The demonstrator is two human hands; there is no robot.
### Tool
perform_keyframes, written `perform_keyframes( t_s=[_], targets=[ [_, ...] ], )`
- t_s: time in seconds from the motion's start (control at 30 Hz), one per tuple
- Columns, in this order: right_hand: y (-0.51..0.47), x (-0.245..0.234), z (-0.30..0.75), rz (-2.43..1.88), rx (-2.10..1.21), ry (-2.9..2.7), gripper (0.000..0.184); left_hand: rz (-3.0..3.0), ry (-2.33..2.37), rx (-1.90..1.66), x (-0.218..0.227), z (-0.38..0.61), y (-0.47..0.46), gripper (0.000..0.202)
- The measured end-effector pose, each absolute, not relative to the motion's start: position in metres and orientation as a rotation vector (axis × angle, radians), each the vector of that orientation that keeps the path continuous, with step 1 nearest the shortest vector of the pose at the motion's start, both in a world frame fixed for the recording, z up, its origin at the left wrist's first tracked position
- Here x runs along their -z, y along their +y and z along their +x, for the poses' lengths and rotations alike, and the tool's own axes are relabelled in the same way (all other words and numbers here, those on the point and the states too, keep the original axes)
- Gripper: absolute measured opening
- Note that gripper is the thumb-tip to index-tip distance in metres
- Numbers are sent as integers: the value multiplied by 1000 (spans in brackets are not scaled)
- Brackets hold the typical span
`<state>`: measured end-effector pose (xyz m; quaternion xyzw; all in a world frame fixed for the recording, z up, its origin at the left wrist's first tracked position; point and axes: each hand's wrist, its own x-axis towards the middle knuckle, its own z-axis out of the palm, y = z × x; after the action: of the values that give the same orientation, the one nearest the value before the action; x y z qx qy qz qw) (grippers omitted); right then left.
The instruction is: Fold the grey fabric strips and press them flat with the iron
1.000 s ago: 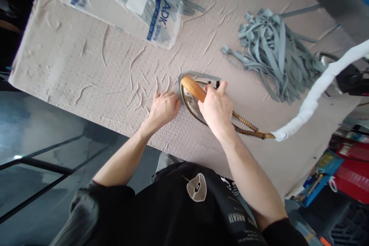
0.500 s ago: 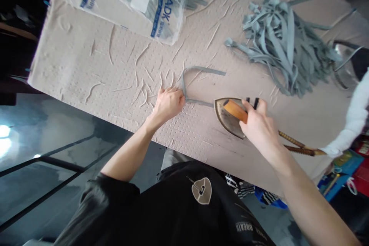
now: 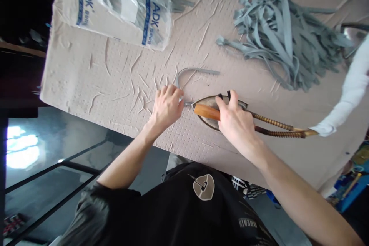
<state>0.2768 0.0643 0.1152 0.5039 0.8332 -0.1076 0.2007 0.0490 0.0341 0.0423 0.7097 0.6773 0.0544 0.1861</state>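
The person's right hand [image 3: 235, 125] is clenched round the wooden handle of the iron [image 3: 208, 112], fingers wrapped tight and the thumb up near 2 black knobs. The iron sits flat on the beige padded table cover [image 3: 86, 73], its nose touching 1 end of the grey strip [image 3: 198, 70]. The left hand [image 3: 167, 105], just beside the nose, has its fingers curled close, holding the strip down at its bend; the rest of the strip loops away across the cover. Beyond lie a pile of grey strips [image 3: 279, 38] and a printed plastic bag [image 3: 115, 7].
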Motion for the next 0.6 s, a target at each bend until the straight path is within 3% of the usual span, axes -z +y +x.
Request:
perform_keyframes(
  t_s=[0.23,0.6],
  targets=[
    [63,-116,290,1450,277,2255,73,2000,1709,-55,-26,58,35,12],
    [60,-119,312,1505,260,2126,49,1784,1622,-248,-28,51,45,20]
  ],
)
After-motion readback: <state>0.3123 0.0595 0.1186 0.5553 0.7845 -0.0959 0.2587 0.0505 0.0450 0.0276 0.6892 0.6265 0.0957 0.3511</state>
